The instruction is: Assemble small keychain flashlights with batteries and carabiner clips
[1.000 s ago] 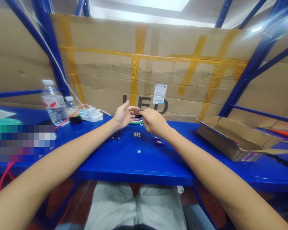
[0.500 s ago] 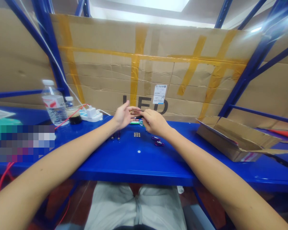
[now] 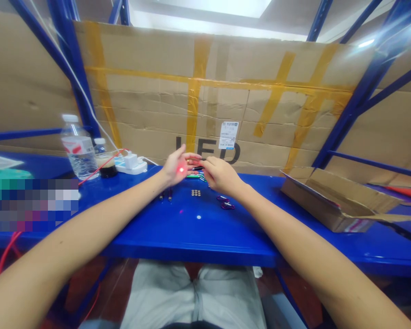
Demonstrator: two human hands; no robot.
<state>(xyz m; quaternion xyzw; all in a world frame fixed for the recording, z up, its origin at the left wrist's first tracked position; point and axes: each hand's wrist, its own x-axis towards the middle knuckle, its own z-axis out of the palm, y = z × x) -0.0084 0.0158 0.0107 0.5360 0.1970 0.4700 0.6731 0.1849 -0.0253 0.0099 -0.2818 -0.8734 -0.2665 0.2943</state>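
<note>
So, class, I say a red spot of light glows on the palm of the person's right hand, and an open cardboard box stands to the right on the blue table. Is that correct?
Not quite: the head view shows the red spot on the left hand, not the right hand. The rest stands.
</note>
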